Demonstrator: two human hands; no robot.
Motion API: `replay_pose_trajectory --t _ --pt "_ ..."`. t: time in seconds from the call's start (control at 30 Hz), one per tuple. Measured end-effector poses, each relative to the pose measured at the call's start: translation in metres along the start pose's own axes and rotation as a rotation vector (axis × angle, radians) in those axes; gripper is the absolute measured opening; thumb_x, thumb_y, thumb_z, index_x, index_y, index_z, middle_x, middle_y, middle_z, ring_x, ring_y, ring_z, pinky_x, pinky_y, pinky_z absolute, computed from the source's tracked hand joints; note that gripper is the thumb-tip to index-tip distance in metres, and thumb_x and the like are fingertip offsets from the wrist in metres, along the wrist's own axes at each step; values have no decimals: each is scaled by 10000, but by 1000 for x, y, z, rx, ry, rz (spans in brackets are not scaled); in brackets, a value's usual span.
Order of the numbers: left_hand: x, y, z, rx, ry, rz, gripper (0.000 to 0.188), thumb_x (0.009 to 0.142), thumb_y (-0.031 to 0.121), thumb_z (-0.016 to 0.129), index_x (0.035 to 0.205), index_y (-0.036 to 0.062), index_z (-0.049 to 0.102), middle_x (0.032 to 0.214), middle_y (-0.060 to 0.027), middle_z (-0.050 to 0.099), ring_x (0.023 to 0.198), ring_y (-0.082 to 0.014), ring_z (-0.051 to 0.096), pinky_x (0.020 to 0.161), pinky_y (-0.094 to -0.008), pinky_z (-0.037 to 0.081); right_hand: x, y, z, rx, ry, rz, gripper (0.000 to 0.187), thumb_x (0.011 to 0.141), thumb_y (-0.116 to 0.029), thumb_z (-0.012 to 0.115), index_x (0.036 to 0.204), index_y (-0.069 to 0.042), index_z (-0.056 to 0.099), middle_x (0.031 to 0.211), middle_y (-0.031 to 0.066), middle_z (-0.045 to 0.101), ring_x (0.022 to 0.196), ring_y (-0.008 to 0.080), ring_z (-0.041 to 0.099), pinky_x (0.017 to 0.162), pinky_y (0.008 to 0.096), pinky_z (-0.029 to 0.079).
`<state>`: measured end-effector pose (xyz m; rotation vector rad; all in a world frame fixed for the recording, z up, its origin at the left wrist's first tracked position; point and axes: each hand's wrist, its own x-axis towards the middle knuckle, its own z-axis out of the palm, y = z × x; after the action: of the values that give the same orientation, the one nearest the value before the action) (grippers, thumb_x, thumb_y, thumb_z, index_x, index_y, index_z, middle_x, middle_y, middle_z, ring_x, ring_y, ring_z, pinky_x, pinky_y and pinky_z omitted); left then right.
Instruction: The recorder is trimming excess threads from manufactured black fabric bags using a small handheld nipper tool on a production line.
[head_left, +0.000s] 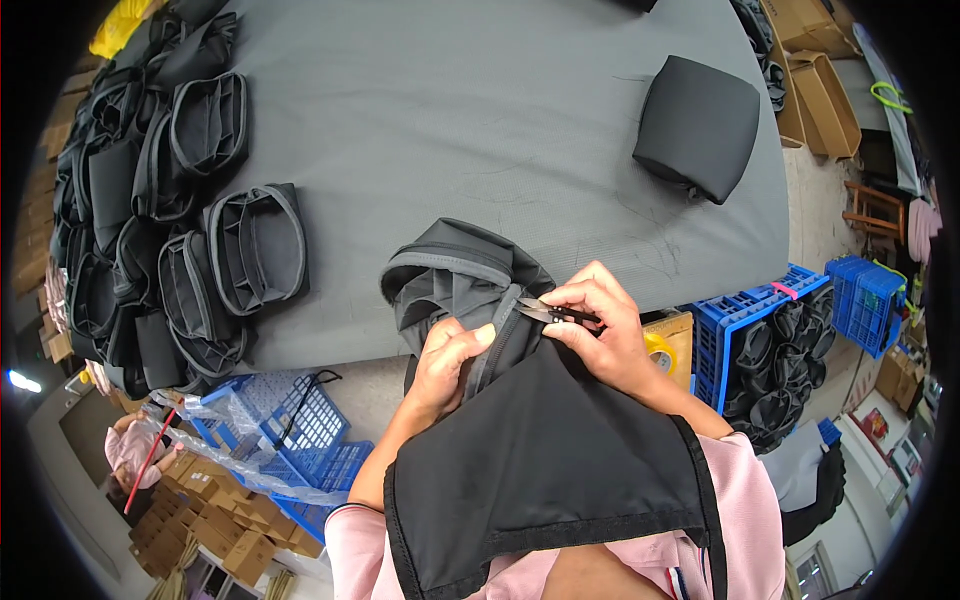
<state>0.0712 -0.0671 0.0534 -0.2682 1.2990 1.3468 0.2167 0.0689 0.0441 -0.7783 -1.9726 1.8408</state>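
Observation:
A dark grey fabric pouch (pixel 440 262) with a zipper edge lies at the near edge of the table, partly over it. My left hand (pixel 446 362) is closed on the pouch's zippered edge, thumb on top. In my right hand (pixel 598 318) is a small pair of thread snips (pixel 545 311) with black handles. Their metal blades touch or nearly touch the pouch's seam just right of my left thumb. A black apron-like cloth (pixel 550 450) spreads below my hands, over the pink shirt.
Many similar pouches (pixel 255 250) are heaped on the table's left side. A closed dark pouch (pixel 697 130) lies at the far right of the grey table cover (pixel 450 130). Blue crates (pixel 720 340) stand at right and lower left; cardboard boxes and another person (pixel 135 450) are beyond.

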Motion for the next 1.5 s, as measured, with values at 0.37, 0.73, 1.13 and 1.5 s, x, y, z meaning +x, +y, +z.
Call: replay_pose_trajectory --t 0.37,0.73,1.13,1.5 --pt "1 0 -3 -29 14 -28 251 754 75 634 646 107 410 663 7 491 631 -74 466 619 -227 401 1 0 0 89 40 137 205 738 -32 678 925 15 609 863 58 494 742 122 541 671 239 456" --pt "1 2 -4 -48 -28 23 227 771 80 617 598 83 470 660 -5 546 613 -74 491 589 -230 402 1 -1 9 74 81 54 201 735 -24 687 914 13 604 864 63 506 734 127 539 657 235 454" --pt "9 4 -11 -32 -263 6 189 806 106 568 649 8 608 718 -30 623 617 -76 541 574 -217 405 4 -6 11 -229 171 -165 224 696 -59 716 897 -27 622 786 63 530 622 155 544 531 268 441" --pt "71 40 15 -546 179 270 270 948 249 409 1063 35 526 1068 -106 606 1021 -234 557 924 -376 417 36 -27 9 -279 86 -201 333 681 -54 739 950 -26 544 817 31 436 648 84 439 584 190 384"
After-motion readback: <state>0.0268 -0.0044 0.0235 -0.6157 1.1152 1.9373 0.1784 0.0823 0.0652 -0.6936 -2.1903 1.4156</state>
